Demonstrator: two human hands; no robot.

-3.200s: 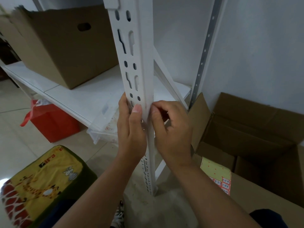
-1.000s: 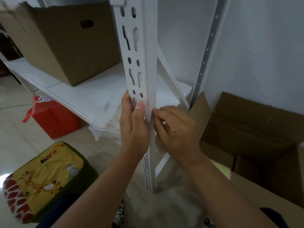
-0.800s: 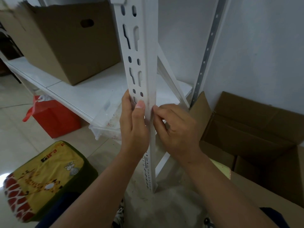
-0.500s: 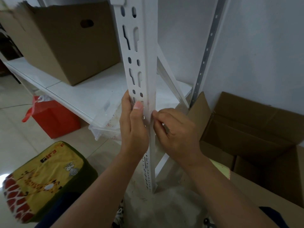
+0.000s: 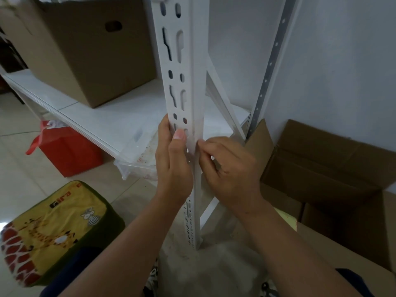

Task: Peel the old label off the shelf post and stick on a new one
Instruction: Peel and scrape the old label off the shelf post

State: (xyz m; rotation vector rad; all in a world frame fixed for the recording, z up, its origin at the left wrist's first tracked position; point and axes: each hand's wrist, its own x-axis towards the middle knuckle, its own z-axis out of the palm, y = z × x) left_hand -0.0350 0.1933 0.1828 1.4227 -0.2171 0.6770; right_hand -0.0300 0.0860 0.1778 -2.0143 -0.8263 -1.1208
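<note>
The white slotted shelf post (image 5: 188,61) stands upright in the centre of the view. My left hand (image 5: 173,168) is wrapped around it from the left, with the thumb pressed flat on its front face. My right hand (image 5: 229,168) comes in from the right, its fingertips bunched against the post's right corner just beside the left thumb. No label shows on the white post there; the fingers cover that spot. A yellow sheet of labels (image 5: 286,219) peeks out from behind my right forearm, lying on cardboard.
A white shelf board (image 5: 102,118) carries a closed brown box (image 5: 85,46). An open cardboard box (image 5: 334,168) sits on the floor at right, against the wall. A red bag (image 5: 68,151) and a yellow giraffe-print stool (image 5: 53,228) stand at left.
My right fingertips have shifted slightly along the post's corner and stayed against it. The left hand has kept its grip in the same place.
</note>
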